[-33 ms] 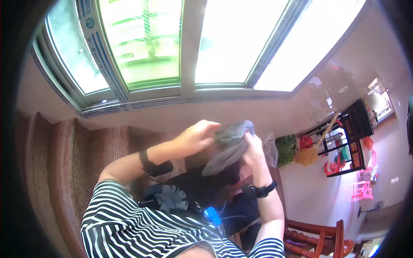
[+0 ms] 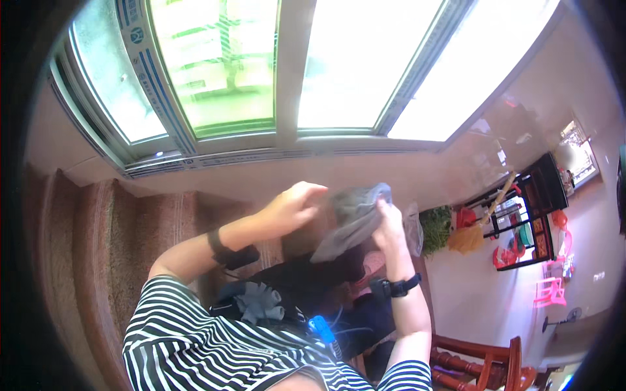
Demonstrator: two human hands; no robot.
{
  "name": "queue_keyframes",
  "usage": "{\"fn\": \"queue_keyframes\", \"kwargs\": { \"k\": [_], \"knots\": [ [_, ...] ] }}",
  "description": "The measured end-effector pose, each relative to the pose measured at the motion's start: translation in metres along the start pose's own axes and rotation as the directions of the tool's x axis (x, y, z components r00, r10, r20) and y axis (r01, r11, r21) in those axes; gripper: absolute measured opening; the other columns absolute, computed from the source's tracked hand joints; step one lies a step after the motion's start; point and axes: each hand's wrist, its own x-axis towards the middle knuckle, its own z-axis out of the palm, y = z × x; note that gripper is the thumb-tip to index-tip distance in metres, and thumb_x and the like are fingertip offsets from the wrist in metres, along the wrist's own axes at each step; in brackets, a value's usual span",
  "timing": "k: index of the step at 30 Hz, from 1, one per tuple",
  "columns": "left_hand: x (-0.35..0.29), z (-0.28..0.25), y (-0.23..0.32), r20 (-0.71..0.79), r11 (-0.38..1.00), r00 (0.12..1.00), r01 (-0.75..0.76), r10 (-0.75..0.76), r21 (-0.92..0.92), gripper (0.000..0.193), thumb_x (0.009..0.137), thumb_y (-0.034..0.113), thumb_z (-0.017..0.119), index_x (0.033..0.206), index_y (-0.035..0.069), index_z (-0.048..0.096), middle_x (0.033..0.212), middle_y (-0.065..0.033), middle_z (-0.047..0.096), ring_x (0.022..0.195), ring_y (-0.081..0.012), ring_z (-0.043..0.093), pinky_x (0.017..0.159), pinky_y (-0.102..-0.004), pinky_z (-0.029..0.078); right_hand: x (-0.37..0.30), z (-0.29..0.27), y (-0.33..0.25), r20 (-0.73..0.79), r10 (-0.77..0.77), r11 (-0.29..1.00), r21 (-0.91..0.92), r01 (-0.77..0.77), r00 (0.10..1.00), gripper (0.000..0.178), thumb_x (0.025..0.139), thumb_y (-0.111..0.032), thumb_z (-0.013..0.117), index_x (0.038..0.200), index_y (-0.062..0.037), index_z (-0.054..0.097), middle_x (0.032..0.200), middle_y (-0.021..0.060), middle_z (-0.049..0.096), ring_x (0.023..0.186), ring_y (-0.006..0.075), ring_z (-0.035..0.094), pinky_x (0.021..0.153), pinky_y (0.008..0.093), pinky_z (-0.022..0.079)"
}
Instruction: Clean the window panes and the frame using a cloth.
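Note:
A limp grey cloth point(image 2: 355, 215) hangs from my right hand point(image 2: 389, 225), whose fingers pinch it along its right edge. Part of the cloth is smeared by motion, so its exact kind is unclear. To its left, my left hand point(image 2: 293, 210) is held apart from it, thumb and fingers parted with nothing in them. Dark straps circle both wrists. On my lap lies a grey bundle with stubby finger-like ends point(image 2: 259, 302), beside a bright blue object point(image 2: 321, 328) with thin cables.
Brown carpeted stairs point(image 2: 124, 228) descend on the left. A wide window point(image 2: 287, 133) fills the wall ahead. At the right are a green plant point(image 2: 435, 229), a straw broom point(image 2: 465, 238), a dark shelf point(image 2: 541, 189), a pink chair point(image 2: 550, 292) and a reddish wooden railing point(image 2: 482, 358).
My left hand has drawn slightly left, widening the gap to the cloth. The cloth and my right hand have shifted a little to the right.

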Motion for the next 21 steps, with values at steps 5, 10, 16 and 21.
{"fn": "queue_keyframes", "kwargs": {
  "k": [5, 10, 16, 21],
  "knots": [
    [-0.023, -0.038, -0.033, -0.113, 0.980, 0.976, 0.191, -0.184, 0.052, 0.039, 0.089, 0.003, 0.058, 0.127, -0.002, 0.052, 0.123, -0.0155, 0.057, 0.107, -0.0212, 0.061, 0.090, -0.0327, 0.051, 0.082, -0.069, -0.033, -0.146, -0.197, 0.975, 0.070, 0.209, 0.969, 0.022, 0.094, -0.012, 0.054, 0.113, -0.0009, 0.056, 0.104, 0.0174, 0.064, 0.098, 0.0332, 0.063, 0.092, 0.0459, 0.052],
    [-0.002, -0.044, -0.060, -0.176, 0.965, 0.952, 0.260, -0.250, 0.036, 0.036, 0.088, 0.003, 0.057, 0.123, -0.003, 0.053, 0.120, -0.0151, 0.058, 0.107, -0.0207, 0.060, 0.087, -0.0318, 0.051, 0.132, -0.143, -0.091, -0.354, -0.318, 0.928, 0.074, 0.365, 0.880, 0.016, 0.091, -0.008, 0.056, 0.106, -0.0019, 0.059, 0.099, 0.0111, 0.061, 0.090, 0.0231, 0.060, 0.079, 0.0353, 0.051],
    [-0.017, -0.049, -0.053, -0.201, 0.964, 0.952, 0.252, -0.231, 0.085, 0.036, 0.088, 0.001, 0.058, 0.123, -0.002, 0.053, 0.118, -0.0144, 0.059, 0.103, -0.0217, 0.061, 0.084, -0.0319, 0.052, 0.176, -0.146, -0.124, -0.507, -0.383, 0.922, -0.263, 0.284, 0.772, 0.021, 0.085, -0.004, 0.061, 0.106, 0.0002, 0.058, 0.100, 0.0102, 0.061, 0.089, 0.0231, 0.059, 0.082, 0.0333, 0.049],
    [-0.021, -0.044, -0.061, -0.166, 0.949, 0.938, 0.314, -0.304, 0.036, 0.036, 0.089, -0.001, 0.056, 0.125, -0.001, 0.052, 0.120, -0.0137, 0.058, 0.102, -0.0203, 0.061, 0.084, -0.0322, 0.052, 0.190, -0.169, -0.123, -0.348, -0.470, 0.877, -0.080, 0.474, 0.811, 0.021, 0.085, 0.001, 0.059, 0.106, -0.0016, 0.057, 0.101, 0.0102, 0.062, 0.092, 0.0238, 0.060, 0.081, 0.0347, 0.049]
  ]
}}
